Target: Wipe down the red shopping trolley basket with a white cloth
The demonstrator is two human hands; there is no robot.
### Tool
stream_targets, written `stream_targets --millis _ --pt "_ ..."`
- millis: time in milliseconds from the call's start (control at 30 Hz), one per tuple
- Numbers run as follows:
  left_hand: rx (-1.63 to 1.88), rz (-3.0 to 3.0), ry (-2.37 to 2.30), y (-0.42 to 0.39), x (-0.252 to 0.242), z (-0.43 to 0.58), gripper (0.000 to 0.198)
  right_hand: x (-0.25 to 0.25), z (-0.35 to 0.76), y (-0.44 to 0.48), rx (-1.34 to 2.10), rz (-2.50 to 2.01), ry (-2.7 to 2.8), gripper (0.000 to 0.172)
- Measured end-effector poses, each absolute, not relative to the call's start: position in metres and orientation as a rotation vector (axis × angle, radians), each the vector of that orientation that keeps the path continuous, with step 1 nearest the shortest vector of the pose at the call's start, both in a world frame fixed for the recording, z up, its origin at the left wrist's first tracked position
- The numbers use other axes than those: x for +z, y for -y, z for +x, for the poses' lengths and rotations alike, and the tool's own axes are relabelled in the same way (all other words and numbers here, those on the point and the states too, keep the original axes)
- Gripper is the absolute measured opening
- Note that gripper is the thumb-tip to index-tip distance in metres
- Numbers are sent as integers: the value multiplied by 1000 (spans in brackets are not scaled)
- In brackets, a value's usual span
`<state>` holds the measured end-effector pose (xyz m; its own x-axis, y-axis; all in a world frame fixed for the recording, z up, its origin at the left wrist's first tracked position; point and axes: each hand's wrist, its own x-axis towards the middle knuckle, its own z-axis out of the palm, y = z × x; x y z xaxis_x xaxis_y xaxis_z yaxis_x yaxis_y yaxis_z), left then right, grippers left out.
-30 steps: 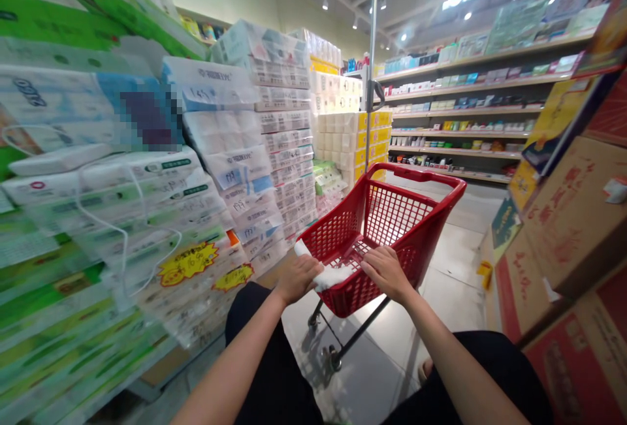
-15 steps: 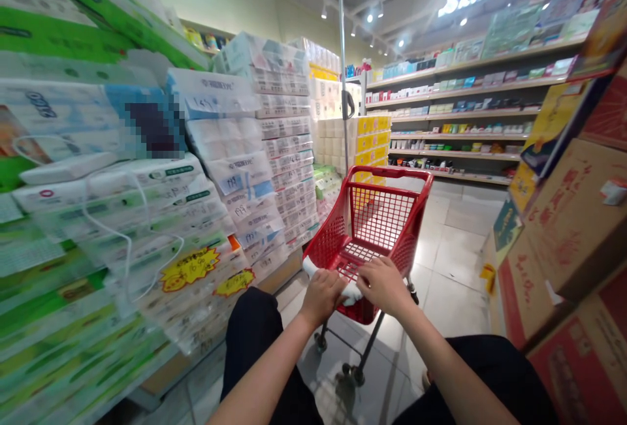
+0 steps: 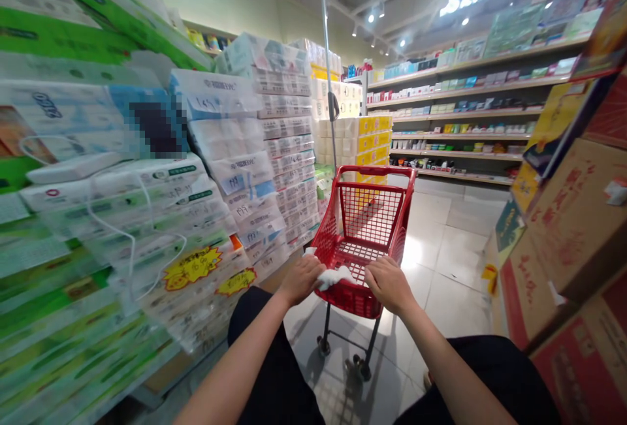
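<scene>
A red plastic shopping cart [image 3: 362, 249] with mesh sides stands on the floor in front of my knees. On its near rim lies a crumpled white cloth [image 3: 339, 276], perhaps a wipe. My left hand [image 3: 301, 280] is closed on the cloth at the rim's left corner, and a bit of white also shows beyond the fingers. At the rim's right end, my right hand [image 3: 390, 284] is curled over the red edge, apart from the cloth. The undersides of its fingers are hidden.
Stacked tissue packs [image 3: 245, 164] rise along the left, with a white cable [image 3: 132, 249] draped over some. Cardboard boxes [image 3: 568, 216] are piled on the right. A metal pole [image 3: 327, 40] stands behind the cart. Shelves of small products [image 3: 455, 111] line the back.
My hands have moved apart, the left one going left along the rim. The cart has turned and shifted slightly left, and the cloth's middle is now uncovered between my hands.
</scene>
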<state>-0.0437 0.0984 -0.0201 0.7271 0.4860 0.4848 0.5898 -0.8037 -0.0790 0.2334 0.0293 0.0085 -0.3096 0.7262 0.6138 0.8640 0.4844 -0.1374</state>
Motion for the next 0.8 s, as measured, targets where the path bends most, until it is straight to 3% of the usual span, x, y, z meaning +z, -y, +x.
stream_targets --millis 500,800 --pt "-835 -2584 1022 -26 -33 61 30 4 223 -13 -294 -1357 1980 35" --pt "-596 -2716 764 -66 -14 15 42 8 242 -17 -138 -1252 2149 32"
